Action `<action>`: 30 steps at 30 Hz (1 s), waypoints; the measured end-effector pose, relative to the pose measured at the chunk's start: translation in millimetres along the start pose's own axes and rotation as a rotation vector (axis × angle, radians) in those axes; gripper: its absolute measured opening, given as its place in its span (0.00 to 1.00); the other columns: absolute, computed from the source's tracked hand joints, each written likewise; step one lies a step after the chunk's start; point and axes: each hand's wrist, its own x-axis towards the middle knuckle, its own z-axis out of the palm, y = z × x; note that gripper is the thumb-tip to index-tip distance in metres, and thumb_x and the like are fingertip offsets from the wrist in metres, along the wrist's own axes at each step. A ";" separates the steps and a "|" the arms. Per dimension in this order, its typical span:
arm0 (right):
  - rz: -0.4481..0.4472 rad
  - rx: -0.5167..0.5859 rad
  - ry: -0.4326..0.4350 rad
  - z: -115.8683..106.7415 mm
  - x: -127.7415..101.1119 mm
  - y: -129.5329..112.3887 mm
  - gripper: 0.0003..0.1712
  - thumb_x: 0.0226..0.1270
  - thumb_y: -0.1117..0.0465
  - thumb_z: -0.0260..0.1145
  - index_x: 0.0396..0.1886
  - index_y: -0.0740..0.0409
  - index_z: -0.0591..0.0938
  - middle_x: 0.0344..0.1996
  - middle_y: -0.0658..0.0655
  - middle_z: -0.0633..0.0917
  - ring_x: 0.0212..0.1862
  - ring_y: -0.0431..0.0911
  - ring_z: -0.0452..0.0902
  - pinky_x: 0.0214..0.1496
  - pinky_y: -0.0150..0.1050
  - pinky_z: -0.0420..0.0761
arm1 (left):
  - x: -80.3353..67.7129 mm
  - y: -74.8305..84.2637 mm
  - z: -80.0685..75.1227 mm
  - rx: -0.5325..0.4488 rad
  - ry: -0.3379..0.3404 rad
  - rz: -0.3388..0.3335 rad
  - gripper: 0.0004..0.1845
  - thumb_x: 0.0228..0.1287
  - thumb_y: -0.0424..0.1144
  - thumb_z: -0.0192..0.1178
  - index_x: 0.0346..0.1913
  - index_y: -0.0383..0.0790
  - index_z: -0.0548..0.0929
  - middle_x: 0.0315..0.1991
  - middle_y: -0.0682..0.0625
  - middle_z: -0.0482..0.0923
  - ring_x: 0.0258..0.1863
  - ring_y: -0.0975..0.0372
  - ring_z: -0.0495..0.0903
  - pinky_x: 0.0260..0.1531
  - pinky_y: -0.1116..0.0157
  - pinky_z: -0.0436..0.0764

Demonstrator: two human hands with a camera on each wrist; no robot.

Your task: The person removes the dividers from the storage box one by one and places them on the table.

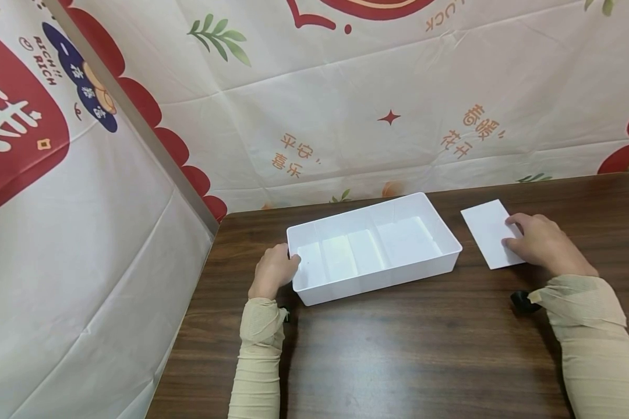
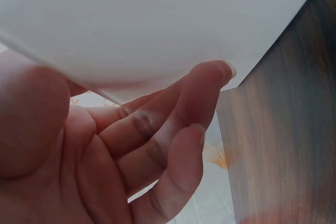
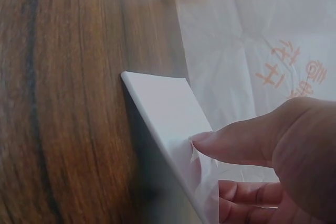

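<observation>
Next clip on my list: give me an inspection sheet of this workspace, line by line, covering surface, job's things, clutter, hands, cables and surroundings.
Surface: dark wood-grain table, bare in the foreground.
Job's things: white plastic tray with a divider inside, lying flat mid-table; white flat panel lying to its right, apart from it.
Clutter: nothing seen.
Hands: left hand holds the tray's left end, fingers curled under the rim in the left wrist view; right hand rests on the panel, and the right wrist view shows the thumb on the panel's upper face.
Cables: nothing seen; small black wrist-mounted device by the right sleeve.
Surroundings: printed cloth backdrop behind and on the left.
</observation>
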 end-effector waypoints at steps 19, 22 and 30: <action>0.021 -0.002 -0.038 4.5 1.3 4.4 0.32 0.64 0.63 0.60 0.60 0.83 0.63 0.53 0.87 0.68 0.54 0.76 0.65 0.56 0.72 0.64 | 1.2 -1.3 0.9 0.002 0.009 0.004 0.17 0.70 0.42 0.52 0.52 0.33 0.81 0.43 0.41 0.84 0.37 0.54 0.80 0.39 0.53 0.79; 0.032 0.001 -0.046 5.2 0.9 3.9 0.33 0.65 0.63 0.60 0.61 0.83 0.62 0.53 0.87 0.67 0.54 0.76 0.64 0.57 0.73 0.64 | 0.4 -1.2 1.2 -0.004 0.010 0.003 0.17 0.71 0.42 0.52 0.52 0.33 0.81 0.43 0.41 0.84 0.37 0.54 0.81 0.38 0.54 0.79; 0.065 0.021 -0.093 4.2 -0.6 1.8 0.35 0.67 0.62 0.60 0.63 0.82 0.59 0.55 0.87 0.63 0.55 0.78 0.62 0.57 0.74 0.63 | 1.1 -0.7 1.0 0.006 0.008 0.000 0.18 0.71 0.42 0.52 0.52 0.33 0.81 0.44 0.40 0.84 0.37 0.54 0.80 0.39 0.53 0.79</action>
